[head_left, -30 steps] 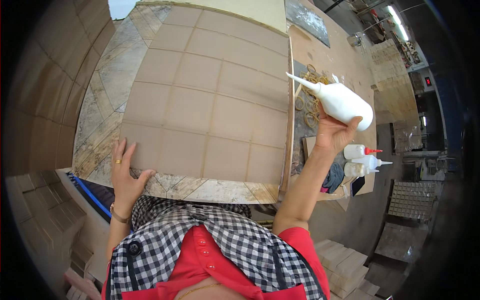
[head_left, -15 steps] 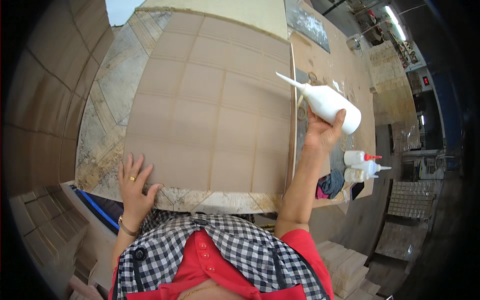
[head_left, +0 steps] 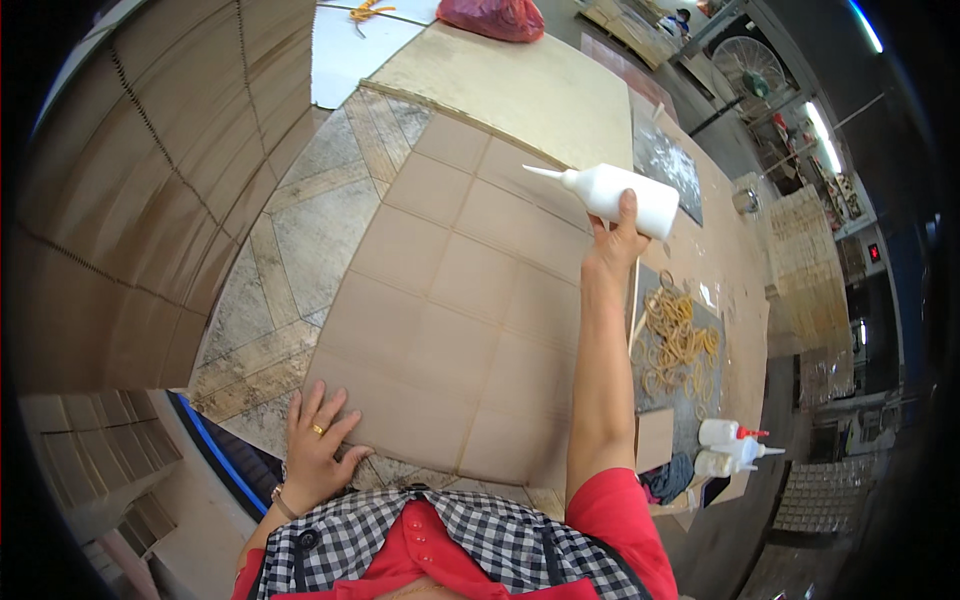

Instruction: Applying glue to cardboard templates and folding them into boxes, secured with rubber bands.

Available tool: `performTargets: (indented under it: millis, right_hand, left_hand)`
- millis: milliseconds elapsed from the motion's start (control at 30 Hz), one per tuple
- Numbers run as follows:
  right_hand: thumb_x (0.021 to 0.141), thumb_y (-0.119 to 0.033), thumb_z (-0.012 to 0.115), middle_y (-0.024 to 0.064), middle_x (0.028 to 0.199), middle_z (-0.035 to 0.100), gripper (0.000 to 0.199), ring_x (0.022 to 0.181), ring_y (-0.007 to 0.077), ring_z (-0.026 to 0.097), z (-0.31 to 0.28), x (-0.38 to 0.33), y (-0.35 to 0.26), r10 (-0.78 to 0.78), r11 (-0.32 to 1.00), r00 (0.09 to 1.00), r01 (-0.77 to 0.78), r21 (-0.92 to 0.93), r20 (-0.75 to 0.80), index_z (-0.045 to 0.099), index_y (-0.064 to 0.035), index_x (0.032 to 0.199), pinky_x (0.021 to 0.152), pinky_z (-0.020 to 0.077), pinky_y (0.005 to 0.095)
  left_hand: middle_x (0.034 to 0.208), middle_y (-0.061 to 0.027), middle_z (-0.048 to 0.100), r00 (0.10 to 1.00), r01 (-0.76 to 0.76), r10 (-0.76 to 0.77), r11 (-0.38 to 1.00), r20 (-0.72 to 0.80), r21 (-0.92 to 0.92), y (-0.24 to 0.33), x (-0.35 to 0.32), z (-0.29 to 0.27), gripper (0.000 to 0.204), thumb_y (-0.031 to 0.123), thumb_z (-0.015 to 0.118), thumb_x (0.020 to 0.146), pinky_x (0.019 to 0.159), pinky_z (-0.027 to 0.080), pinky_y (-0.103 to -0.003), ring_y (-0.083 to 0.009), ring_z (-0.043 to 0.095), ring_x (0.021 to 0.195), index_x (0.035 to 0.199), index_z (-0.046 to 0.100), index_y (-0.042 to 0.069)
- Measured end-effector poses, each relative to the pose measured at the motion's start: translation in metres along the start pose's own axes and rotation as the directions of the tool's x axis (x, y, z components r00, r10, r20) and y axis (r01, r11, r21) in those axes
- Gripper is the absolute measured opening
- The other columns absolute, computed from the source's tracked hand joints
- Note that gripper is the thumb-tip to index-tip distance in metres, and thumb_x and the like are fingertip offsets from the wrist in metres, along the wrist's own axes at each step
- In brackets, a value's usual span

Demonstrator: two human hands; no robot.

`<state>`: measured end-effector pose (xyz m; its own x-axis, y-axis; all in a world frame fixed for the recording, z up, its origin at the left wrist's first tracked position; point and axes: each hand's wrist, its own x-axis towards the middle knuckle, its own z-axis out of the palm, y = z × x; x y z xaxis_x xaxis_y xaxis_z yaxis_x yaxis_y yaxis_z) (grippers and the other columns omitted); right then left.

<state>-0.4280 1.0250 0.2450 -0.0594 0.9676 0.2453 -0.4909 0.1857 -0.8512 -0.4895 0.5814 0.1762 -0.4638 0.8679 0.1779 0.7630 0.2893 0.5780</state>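
Note:
My right hand is closed around a white squeeze bottle, held tilted nearly level above the far right part of a brown board. A long tapered nozzle on the bottle points to the left. The brown board is marked with a grid of tan lines and lies on the patterned worktop. At its near left corner my left hand rests flat, fingers spread, with a ring on one finger. Whether any glue comes from the nozzle, I cannot make out.
On the right lie a pile of tan rubber rings and several small bottles, one with a red tip. A stack of brown boards rises at the left. A pale panel and a red bag are at the back.
My view has shifted, showing more of the table's far side and the rubber rings. The right arm reaches farther forward, and the bottle is now over the board. My left hand stays at the corner.

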Motion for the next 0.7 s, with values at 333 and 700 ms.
performTargets:
  millis: [333, 700]
  right_hand:
    - [0.071, -0.022, 0.081, 0.0063, 0.109, 0.055, 0.061, 0.098, 0.0181, 0.057, 0.095, 0.060, 0.105, -0.172, 0.976, 0.947, 0.201, -0.083, 0.270, 0.043, -0.0099, 0.118, 0.070, 0.0525, 0.0333]
    - [0.071, -0.019, 0.079, 0.0075, 0.107, 0.054, 0.061, 0.097, 0.0180, 0.055, 0.142, 0.065, 0.143, -0.136, 0.981, 0.929, 0.175, -0.085, 0.345, 0.044, -0.0057, 0.119, 0.075, 0.0457, 0.0336]
  left_hand:
    - [0.131, -0.0082, 0.052, 1.000, 0.000, 0.000, 0.999, -0.006, 0.042, -0.010, -0.008, 0.006, 0.048, 0.038, 0.079, 0.065, 0.106, 0.023, -0.057, -0.0349, 0.038, 0.131, 0.104, 0.063, 0.013]
    - [0.130, -0.0046, 0.052, 1.000, -0.018, 0.018, 0.993, 0.005, 0.114, -0.019, -0.014, 0.014, 0.051, 0.046, 0.079, 0.065, 0.106, 0.024, -0.056, -0.0320, 0.040, 0.129, 0.105, 0.063, 0.019]
